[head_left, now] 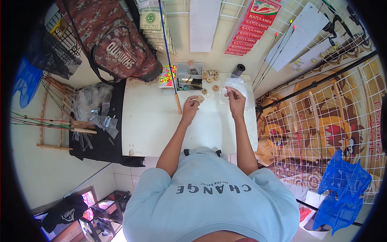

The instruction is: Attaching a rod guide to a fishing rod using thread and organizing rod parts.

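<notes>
My left hand (191, 108) is raised over the white tabletop (153, 125), its fingers closed round a small pale wooden spool (200, 98). To the right, my right hand (236, 100) is held up with thumb and fingertips pinched together; whatever they grip is too fine to make out. Just behind that hand lies a clear plastic bag (237, 85). Several similar wooden spools (215, 88) sit between the two hands, toward the back of the table. A thin ring-like loop (208, 94) rests near the left hand's spool.
A compartment box (189, 82) with bright beads stands at the back, crossed by a fishing rod (177, 103). Behind the bag stands a black cylinder (238, 70). A camouflage bag (117, 52) is at the back left, plastic packets (107, 121) at left, a wire rack (314, 133) at right.
</notes>
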Demonstrator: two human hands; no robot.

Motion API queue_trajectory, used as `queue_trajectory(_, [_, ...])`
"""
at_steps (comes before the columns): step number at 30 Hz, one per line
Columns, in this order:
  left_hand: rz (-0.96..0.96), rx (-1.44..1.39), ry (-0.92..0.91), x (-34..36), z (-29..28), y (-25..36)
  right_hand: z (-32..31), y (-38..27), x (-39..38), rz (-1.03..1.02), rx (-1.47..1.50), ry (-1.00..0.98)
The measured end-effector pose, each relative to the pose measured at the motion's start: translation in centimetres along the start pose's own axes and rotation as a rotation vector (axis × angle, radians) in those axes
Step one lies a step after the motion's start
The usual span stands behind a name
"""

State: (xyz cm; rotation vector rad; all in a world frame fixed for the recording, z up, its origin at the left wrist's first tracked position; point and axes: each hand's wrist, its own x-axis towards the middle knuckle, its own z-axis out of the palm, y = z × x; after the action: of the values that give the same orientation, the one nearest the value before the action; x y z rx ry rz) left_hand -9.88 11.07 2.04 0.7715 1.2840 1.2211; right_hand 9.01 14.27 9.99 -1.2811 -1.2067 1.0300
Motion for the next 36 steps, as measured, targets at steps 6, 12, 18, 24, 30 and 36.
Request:
queue_trajectory(6, [0.179,0.190,-0.185,0.2,-0.3,-0.5,-1.3,1.2,1.5,-0.027,-0.013,0.120])
queue_trajectory(12, [0.220,0.378,-0.090,0.1,0.0,0.1,-1.6,1.9,1.8,-0.077,-0.252,-0.118])
queue_trajectory(18, [0.347,0.411,-0.050,-0.3,-0.5,0.2,-1.4,4.5,0.1,-0.109,-0.739,-0.475])
queue_trajectory(24, [0.375,0.427,-0.050,-1.2,-0.4,1.5,1.3,1.9,-1.0,-0.228,-0.425,-0.494])
queue_trajectory(30, [0.463,0.481,-0.081,-1.3,-0.3,2.1,3.0,1.0,-0.7,-0.062,-0.392,-0.583])
queue_trajectory(36, [0.482,0.497,-0.133,-1.6,-0.3,3.1,2.2,1.3,-0.3,-0.075,-0.275,-0.711])
